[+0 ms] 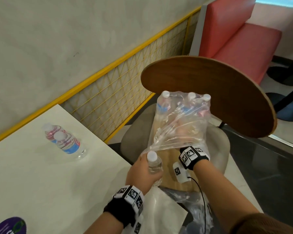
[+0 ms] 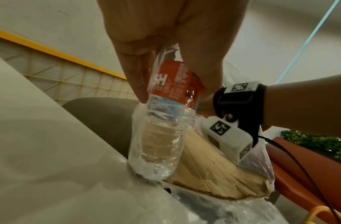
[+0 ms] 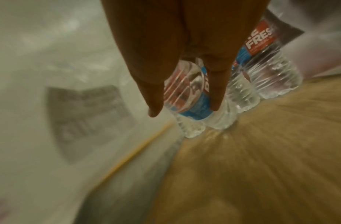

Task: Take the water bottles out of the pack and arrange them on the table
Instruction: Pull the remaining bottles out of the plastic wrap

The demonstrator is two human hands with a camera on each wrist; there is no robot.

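On the white table (image 1: 41, 174) at left, two clear water bottles (image 1: 66, 141) are standing together, wearing red-and-blue labels. My left hand (image 1: 140, 173) is gripping a white-capped bottle (image 1: 154, 163), label reading "SH", at the table's edge. My right hand (image 3: 184, 53) is reaching, fingers straight, into the plastic pack (image 1: 179, 122); one label is reading "FRES".

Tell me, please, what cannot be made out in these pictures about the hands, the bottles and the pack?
- Right hand, head view: inside the plastic pack; crinkled film veils its fingers.
- Right wrist view: motion blur; whether the fingers touch a bottle is unclear.
- Bottles left in the pack: count unsure; film and glare hide them.
- Held bottle, left wrist view: the left hand covers its cap and part of the label.
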